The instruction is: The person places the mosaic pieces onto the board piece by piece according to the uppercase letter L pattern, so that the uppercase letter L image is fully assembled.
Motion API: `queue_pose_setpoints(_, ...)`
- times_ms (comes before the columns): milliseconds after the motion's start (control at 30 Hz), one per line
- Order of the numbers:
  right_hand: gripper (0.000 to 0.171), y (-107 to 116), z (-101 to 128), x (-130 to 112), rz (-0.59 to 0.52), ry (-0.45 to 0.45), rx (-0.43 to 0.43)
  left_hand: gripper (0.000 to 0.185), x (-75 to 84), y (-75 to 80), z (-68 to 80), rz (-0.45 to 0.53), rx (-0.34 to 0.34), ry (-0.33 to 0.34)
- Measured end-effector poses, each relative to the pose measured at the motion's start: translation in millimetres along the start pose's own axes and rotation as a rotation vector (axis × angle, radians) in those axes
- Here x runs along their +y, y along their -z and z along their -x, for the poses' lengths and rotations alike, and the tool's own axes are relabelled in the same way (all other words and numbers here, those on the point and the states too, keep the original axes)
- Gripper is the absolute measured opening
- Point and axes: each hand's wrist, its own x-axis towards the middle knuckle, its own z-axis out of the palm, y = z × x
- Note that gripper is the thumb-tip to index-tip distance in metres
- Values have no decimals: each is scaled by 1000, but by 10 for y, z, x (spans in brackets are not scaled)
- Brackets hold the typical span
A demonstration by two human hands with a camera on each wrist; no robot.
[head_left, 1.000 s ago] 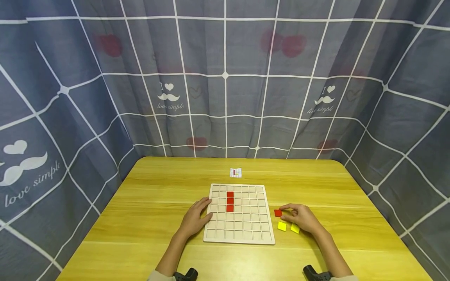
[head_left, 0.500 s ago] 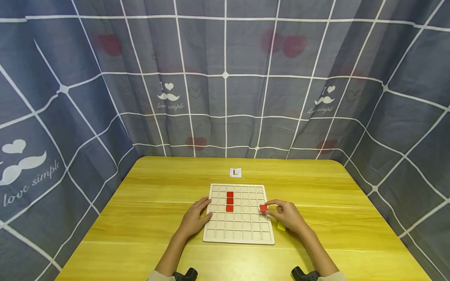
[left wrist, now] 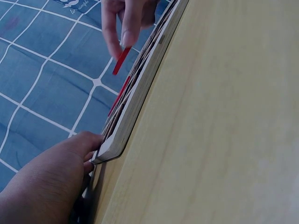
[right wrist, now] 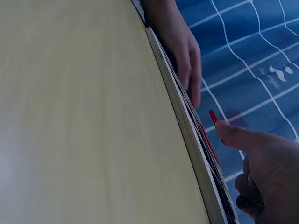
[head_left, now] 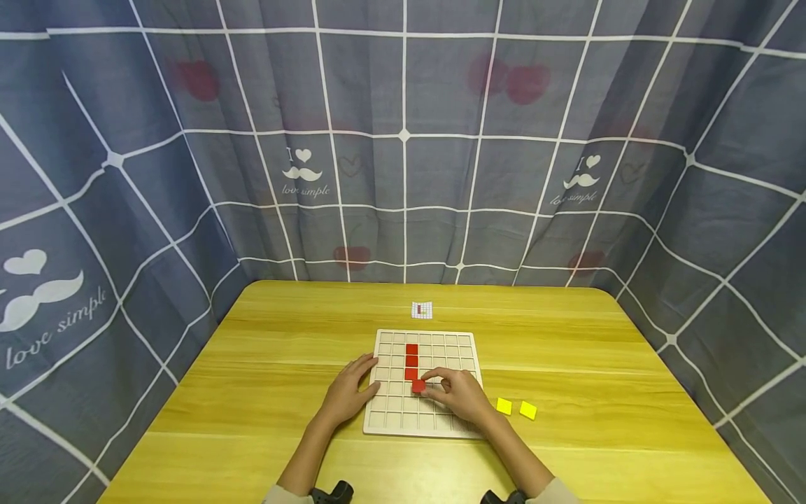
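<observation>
Right hand (head_left: 462, 396) pinches red tile (head_left: 418, 386) by edge, likely keeping underside free; left hand (head_left: 348, 393), fingers relaxed, probably steadies board (head_left: 394, 404)

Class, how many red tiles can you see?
4: three red tiles in one column on the board, a fourth tile pinched by the right hand, which partly hides the board.

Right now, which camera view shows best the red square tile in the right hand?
The head view: the red square tile shows its flat face. The left wrist view shows it nearly edge-on; so does the right wrist view, where the right hand hides part.
</observation>
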Motion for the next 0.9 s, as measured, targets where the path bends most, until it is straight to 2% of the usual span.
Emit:
queue_pose_setpoints(167,24,-120,-62,-27,39,-2,17,49,-6,4,-7,-6,0,-3)
queue_pose_setpoints(500,24,-160,-74,-36,98,8,4,49,-22,1,-8,-15,1,1)
queue_pose_setpoints(733,32,-133,-60,-25,56,-4,-38,49,-24,6,-4,-7,3,-11)
queue_pose_setpoints(900,30,-25,15,-1,21,-3,-37,49,-33,-2,-2,-17,-7,-9)
